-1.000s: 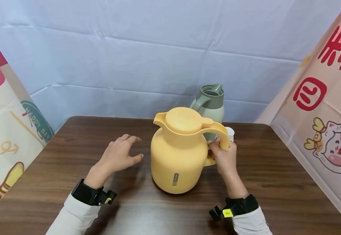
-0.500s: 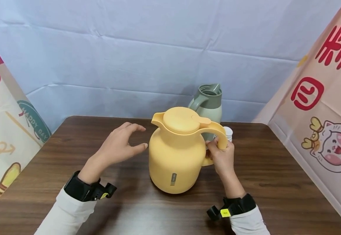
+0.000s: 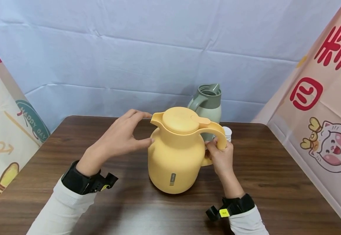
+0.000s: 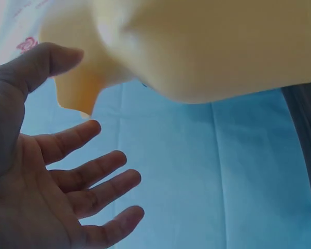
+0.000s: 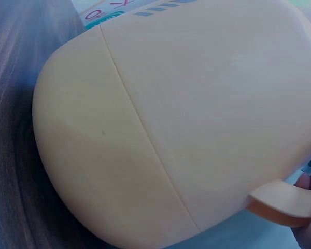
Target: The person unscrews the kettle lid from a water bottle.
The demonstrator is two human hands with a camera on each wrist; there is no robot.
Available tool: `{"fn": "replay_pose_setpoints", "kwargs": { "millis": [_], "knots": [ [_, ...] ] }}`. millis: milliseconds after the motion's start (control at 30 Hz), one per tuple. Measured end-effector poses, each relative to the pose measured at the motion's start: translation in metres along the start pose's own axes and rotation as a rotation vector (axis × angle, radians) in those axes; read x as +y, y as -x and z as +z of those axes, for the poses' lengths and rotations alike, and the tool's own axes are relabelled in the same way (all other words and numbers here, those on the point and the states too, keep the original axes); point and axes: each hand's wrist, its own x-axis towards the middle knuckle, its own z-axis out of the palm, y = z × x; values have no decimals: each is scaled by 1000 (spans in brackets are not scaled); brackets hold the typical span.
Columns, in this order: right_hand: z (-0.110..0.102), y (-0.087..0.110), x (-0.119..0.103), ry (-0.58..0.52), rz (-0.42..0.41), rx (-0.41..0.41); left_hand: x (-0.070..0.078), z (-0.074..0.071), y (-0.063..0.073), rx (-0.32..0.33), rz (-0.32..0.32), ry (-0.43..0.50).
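A yellow thermos jug [image 3: 174,160] stands upright on the table, its round lid [image 3: 180,120] on top and its spout toward the left. My right hand [image 3: 222,158] grips the jug's handle [image 3: 217,130], fingers curled round its inner side. At the spout, my left hand [image 3: 120,135] is spread, thumb and forefinger apart on either side of it. In the left wrist view the thumb [image 4: 46,62] overlaps the jug's neck, while the other fingers reach out below the spout [image 4: 78,93] with nothing in them. The right wrist view is mostly filled by the jug's body [image 5: 197,104].
Behind the jug stands a green thermos [image 3: 211,109] without a lid, partly hidden. A white-capped item [image 3: 227,133] shows beyond my right hand. The dark wooden table [image 3: 276,182] ends at a pale blue cloth backdrop [image 3: 114,58], with printed cloths at both sides.
My left hand has moved up and right, from beside the jug to its spout. The right hand keeps its grip on the handle. The jug stands in the same spot.
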Motion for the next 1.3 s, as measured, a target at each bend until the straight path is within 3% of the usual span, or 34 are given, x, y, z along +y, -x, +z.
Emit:
{"fn": "replay_pose_setpoints", "kwargs": {
  "millis": [200, 533, 967, 1300],
  "knots": [
    [-1, 0, 0, 18, -35, -26, 8, -4, -5, 15, 23, 40],
    [0, 0, -1, 19, -47, -31, 22, -9, -20, 45, 179, 81],
    [0, 0, -1, 21, -35, -9, 43, -11, -47, -47, 239, 117],
    [1, 1, 0, 23, -20, 7, 61, -10, -62, -108, 250, 42]
  ]
}}
